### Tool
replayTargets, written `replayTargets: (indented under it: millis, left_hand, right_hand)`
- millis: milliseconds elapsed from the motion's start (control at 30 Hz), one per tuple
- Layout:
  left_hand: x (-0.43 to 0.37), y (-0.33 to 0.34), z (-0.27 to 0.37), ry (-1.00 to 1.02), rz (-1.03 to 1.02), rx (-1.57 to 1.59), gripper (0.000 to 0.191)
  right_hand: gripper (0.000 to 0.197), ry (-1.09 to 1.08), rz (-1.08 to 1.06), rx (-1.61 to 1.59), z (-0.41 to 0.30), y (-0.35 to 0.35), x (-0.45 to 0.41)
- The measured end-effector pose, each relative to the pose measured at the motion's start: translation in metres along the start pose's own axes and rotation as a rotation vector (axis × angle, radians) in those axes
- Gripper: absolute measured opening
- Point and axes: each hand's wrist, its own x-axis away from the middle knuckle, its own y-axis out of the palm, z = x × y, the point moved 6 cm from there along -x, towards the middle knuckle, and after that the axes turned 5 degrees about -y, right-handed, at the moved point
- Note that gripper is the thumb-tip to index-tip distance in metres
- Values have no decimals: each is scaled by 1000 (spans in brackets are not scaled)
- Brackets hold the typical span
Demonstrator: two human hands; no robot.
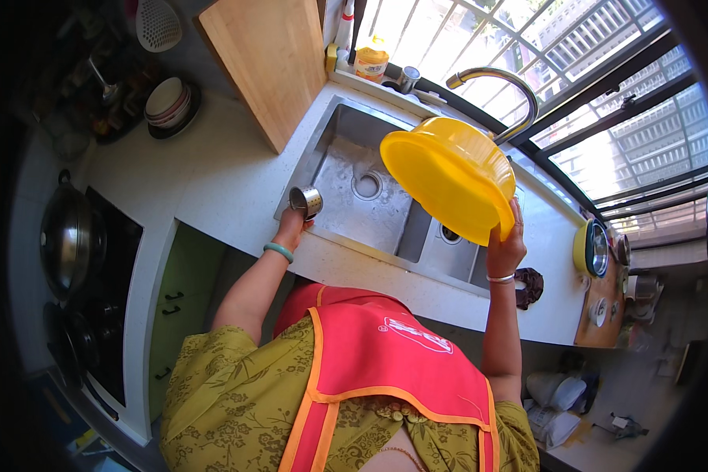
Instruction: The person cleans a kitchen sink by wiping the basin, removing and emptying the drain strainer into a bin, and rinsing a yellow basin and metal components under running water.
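Note:
My left hand [292,229] grips a small perforated metal strainer cup [307,201] at the near left rim of the stainless steel sink [336,227]. A yellow plastic basin [448,171] is tilted on its side above the sink, and my right hand [507,236] holds it by its near right rim. The basin hides part of the divider and of the smaller right bowl. Wet metal and a round drain [367,185] show in the larger left bowl. In the smaller bowl a dark drain [450,233] is partly visible under the basin.
A chrome faucet [522,97] arches behind the basin. A wooden cutting board [271,65] leans at the sink's left. Stacked bowls [168,103] and a wok [66,239] stand farther left. A dark scrunchie [530,288] lies on the right counter [551,259]. A yellow bottle [371,61] stands by the window.

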Motion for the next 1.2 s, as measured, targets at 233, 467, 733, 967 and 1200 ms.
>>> replayTargets:
  millis: [233,467,733,967,1200]
  left_hand:
    - [4,3,0,11,-13,70,25]
    - [14,13,9,79,77,-120,30]
    - [-9,16,17,525,214,-501,41]
    - [0,31,32,650,428,-951,20]
    - [7,42,23,734,527,-1287,16]
  right_hand:
    - [36,478,98,-143,119,-6,82]
    - [23,1665,702,-909,288,-39,252]
    - [32,1843,1046,-715,384,-68,324]
    - [47,1577,438,-1251,251,55,194]
    - [46,761,-575,-857,53,348,88]
